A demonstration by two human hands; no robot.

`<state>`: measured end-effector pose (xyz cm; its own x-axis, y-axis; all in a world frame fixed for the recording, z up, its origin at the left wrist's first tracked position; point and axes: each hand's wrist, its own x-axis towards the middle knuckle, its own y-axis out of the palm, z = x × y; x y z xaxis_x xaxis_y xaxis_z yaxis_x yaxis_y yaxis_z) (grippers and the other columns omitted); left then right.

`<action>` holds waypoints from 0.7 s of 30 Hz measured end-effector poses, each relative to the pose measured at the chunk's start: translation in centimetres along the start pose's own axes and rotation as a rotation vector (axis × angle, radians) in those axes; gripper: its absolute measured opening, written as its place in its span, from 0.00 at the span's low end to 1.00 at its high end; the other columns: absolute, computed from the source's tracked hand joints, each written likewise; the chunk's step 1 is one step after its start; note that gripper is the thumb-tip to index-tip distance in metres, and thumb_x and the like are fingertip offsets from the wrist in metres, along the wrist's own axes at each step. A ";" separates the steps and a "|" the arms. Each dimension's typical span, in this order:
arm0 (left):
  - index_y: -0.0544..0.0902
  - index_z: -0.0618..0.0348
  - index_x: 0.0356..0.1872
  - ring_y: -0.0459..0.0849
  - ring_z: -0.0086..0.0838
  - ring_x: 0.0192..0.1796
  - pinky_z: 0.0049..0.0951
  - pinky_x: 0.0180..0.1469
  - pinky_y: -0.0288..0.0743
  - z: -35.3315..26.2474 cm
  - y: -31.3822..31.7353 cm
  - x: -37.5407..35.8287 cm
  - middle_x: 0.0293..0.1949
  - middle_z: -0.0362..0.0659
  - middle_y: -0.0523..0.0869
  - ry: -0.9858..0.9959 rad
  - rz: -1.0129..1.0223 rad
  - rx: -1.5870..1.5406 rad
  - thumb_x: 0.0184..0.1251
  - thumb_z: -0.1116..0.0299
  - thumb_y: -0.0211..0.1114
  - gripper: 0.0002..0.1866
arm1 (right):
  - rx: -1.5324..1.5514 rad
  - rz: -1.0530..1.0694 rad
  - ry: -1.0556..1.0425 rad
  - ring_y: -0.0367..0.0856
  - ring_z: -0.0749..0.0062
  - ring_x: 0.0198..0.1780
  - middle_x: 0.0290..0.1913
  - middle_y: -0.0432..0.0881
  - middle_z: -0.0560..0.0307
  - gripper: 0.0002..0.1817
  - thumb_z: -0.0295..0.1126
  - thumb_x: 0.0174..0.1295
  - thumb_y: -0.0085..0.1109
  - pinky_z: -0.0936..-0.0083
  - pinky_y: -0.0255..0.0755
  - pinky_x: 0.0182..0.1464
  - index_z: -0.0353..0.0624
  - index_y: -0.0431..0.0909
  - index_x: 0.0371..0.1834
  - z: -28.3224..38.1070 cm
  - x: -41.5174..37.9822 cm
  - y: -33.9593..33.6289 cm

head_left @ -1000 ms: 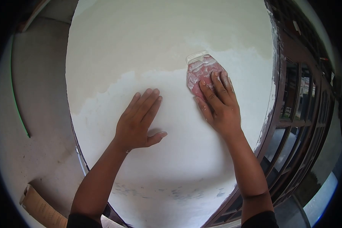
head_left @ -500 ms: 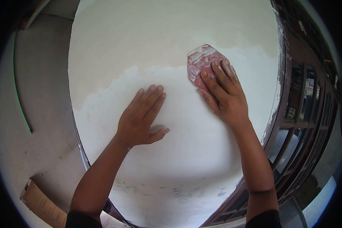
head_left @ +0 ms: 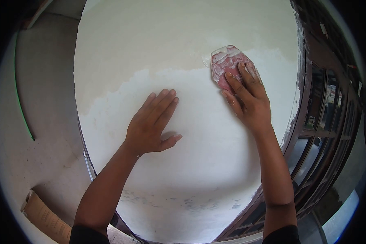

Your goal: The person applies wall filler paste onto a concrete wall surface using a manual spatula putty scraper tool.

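Pale wall (head_left: 183, 171), darker and damp-looking across its far part, stands left of dark-framed windows (head_left: 323, 110), the left hand (head_left: 148, 124) flat on it, fingers spread, the right hand (head_left: 250, 95) pressing a red, paste-smeared scraper (head_left: 227, 67) against its far right.

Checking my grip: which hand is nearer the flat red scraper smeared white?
Right: your right hand is on the scraper, your left hand apart, below and left of it.

bare hands (head_left: 147, 126): 2, yep
dark sleeves (head_left: 87, 236): 2
pink spreader (head_left: 225, 66): 1
pale wall (head_left: 183, 36): 1
green line (head_left: 22, 110): 1
brown carton (head_left: 46, 217): 1
window panes (head_left: 314, 97): several, tbh
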<state>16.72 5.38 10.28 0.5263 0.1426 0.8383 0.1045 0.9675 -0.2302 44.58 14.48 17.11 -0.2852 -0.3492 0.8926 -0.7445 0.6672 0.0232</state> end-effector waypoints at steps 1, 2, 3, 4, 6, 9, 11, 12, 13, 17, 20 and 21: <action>0.74 0.70 0.68 0.67 0.46 0.78 0.49 0.78 0.60 0.0 0.0 0.0 0.73 0.54 0.71 0.001 0.001 -0.002 0.61 0.49 0.66 0.40 | -0.020 0.004 -0.013 0.77 0.45 0.67 0.66 0.78 0.39 0.23 0.37 0.54 0.78 0.51 0.68 0.71 0.47 0.88 0.55 0.0 -0.3 -0.2; 0.74 0.70 0.68 0.67 0.46 0.78 0.49 0.78 0.60 0.0 0.1 0.1 0.73 0.54 0.71 0.004 -0.001 -0.002 0.61 0.49 0.66 0.40 | -0.041 0.008 -0.025 0.77 0.45 0.67 0.67 0.78 0.39 0.23 0.36 0.54 0.77 0.51 0.68 0.71 0.48 0.88 0.55 0.0 -0.7 -0.3; 0.74 0.70 0.68 0.67 0.46 0.78 0.49 0.78 0.60 0.0 0.1 0.1 0.73 0.54 0.71 0.004 -0.004 -0.003 0.61 0.49 0.66 0.40 | -0.042 0.007 -0.024 0.77 0.45 0.67 0.67 0.78 0.39 0.23 0.36 0.54 0.77 0.51 0.68 0.71 0.48 0.88 0.55 0.0 -1.3 -0.6; 0.74 0.70 0.68 0.67 0.46 0.77 0.48 0.78 0.60 -0.1 0.0 0.1 0.73 0.54 0.72 0.000 -0.006 -0.002 0.61 0.49 0.66 0.40 | -0.050 0.022 -0.012 0.77 0.45 0.67 0.67 0.78 0.39 0.24 0.36 0.54 0.78 0.51 0.69 0.71 0.48 0.87 0.56 -0.1 -2.0 -1.0; 0.74 0.70 0.68 0.68 0.46 0.77 0.48 0.78 0.60 0.0 0.0 0.1 0.73 0.54 0.72 0.005 -0.011 0.004 0.61 0.49 0.65 0.40 | -0.055 0.035 0.001 0.77 0.45 0.67 0.67 0.78 0.39 0.24 0.36 0.54 0.78 0.52 0.69 0.71 0.48 0.87 0.57 -0.3 -2.5 -1.2; 0.74 0.70 0.68 0.68 0.46 0.77 0.48 0.78 0.60 -0.1 0.0 0.1 0.73 0.54 0.72 0.008 -0.022 0.002 0.62 0.49 0.65 0.39 | -0.014 -0.031 -0.016 0.77 0.45 0.67 0.67 0.78 0.39 0.24 0.37 0.55 0.77 0.52 0.69 0.70 0.49 0.87 0.57 -0.3 -2.0 -1.3; 0.74 0.70 0.68 0.68 0.46 0.77 0.47 0.78 0.60 -0.1 0.0 0.1 0.73 0.54 0.73 0.011 -0.024 -0.002 0.62 0.49 0.64 0.39 | -0.023 -0.042 -0.008 0.78 0.46 0.67 0.67 0.78 0.39 0.24 0.37 0.55 0.77 0.52 0.69 0.71 0.49 0.87 0.57 -0.2 -0.6 -0.8; 0.74 0.70 0.68 0.68 0.46 0.77 0.48 0.78 0.60 -0.1 0.0 0.1 0.73 0.54 0.72 0.009 -0.021 0.000 0.63 0.48 0.64 0.39 | -0.023 -0.042 -0.006 0.78 0.46 0.67 0.67 0.78 0.39 0.24 0.37 0.55 0.77 0.52 0.69 0.71 0.49 0.87 0.57 -0.3 -0.3 -0.5; 0.73 0.70 0.68 0.68 0.46 0.77 0.48 0.78 0.60 -0.1 0.1 0.1 0.73 0.54 0.72 0.006 -0.019 0.001 0.63 0.48 0.64 0.39 | -0.024 -0.029 0.000 0.78 0.46 0.67 0.67 0.78 0.40 0.24 0.37 0.54 0.77 0.52 0.69 0.71 0.49 0.87 0.57 -0.4 -0.1 -0.2; 0.73 0.70 0.68 0.68 0.46 0.77 0.48 0.78 0.60 0.0 0.0 0.1 0.73 0.54 0.72 0.006 -0.014 0.005 0.63 0.48 0.64 0.39 | -0.053 0.007 -0.005 0.78 0.46 0.66 0.67 0.78 0.41 0.24 0.37 0.55 0.77 0.51 0.69 0.70 0.49 0.87 0.57 -0.4 -1.1 -0.4; 0.73 0.70 0.68 0.68 0.46 0.77 0.48 0.78 0.60 -0.1 -0.1 0.2 0.73 0.54 0.72 0.015 -0.015 0.012 0.63 0.48 0.64 0.39 | -0.039 0.008 -0.020 0.78 0.46 0.66 0.67 0.78 0.41 0.24 0.37 0.56 0.76 0.52 0.69 0.71 0.48 0.86 0.58 -0.5 -2.2 -1.4; 0.74 0.68 0.67 0.70 0.44 0.76 0.47 0.76 0.64 -0.2 -0.2 0.3 0.72 0.52 0.74 0.017 -0.036 0.012 0.64 0.48 0.65 0.38 | -0.037 0.008 -0.022 0.78 0.46 0.66 0.67 0.78 0.41 0.24 0.37 0.56 0.76 0.52 0.69 0.71 0.48 0.86 0.58 -0.4 -1.8 -1.6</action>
<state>17.01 5.21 10.45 0.5367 0.1044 0.8373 0.1133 0.9744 -0.1941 46.52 14.30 15.62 -0.3045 -0.3577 0.8828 -0.7193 0.6939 0.0331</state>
